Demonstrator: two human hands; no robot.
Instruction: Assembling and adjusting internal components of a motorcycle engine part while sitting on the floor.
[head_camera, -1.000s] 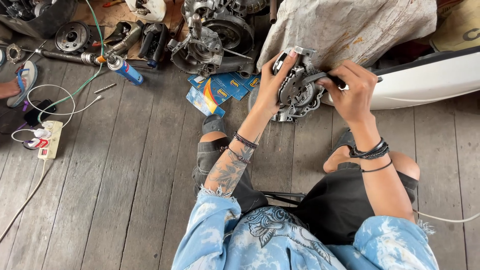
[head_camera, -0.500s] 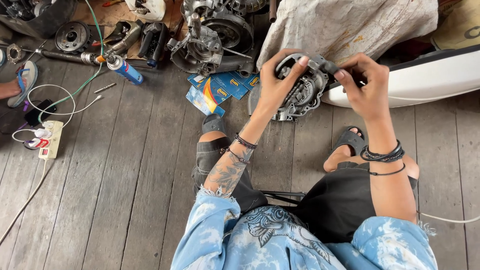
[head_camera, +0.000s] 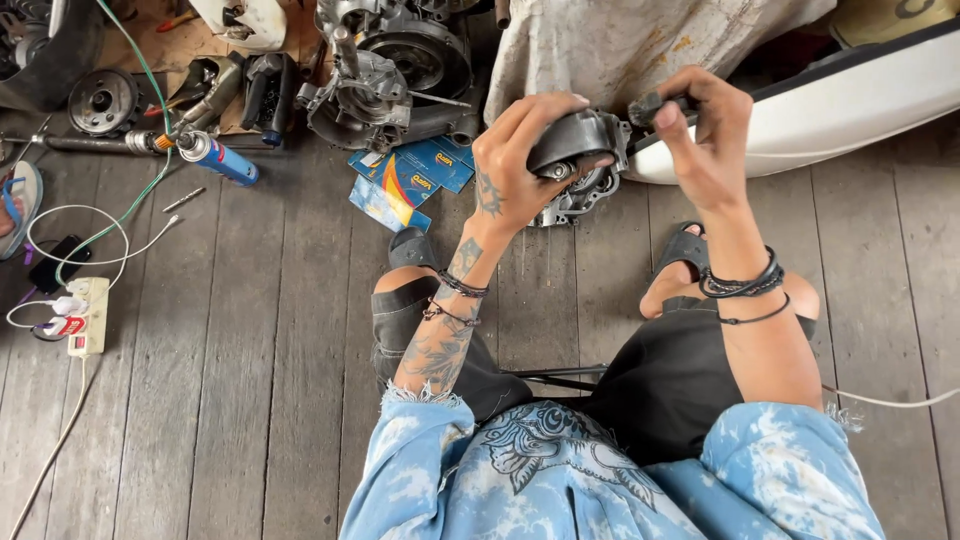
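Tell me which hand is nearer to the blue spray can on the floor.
Left. The left hand grips the metal engine part, well right of the blue spray can; the right hand, holding a dark tool handle, is farther right.

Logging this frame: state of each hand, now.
Left hand: closed on the grey engine part.
Right hand: closed on a dark tool handle.

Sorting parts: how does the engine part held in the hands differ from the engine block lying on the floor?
The held engine cover is smaller and lifted off the boards, gripped by the left hand, with the right hand at its edge; the engine block is bigger, untouched, resting on the wooden floor. Both are grey metal.
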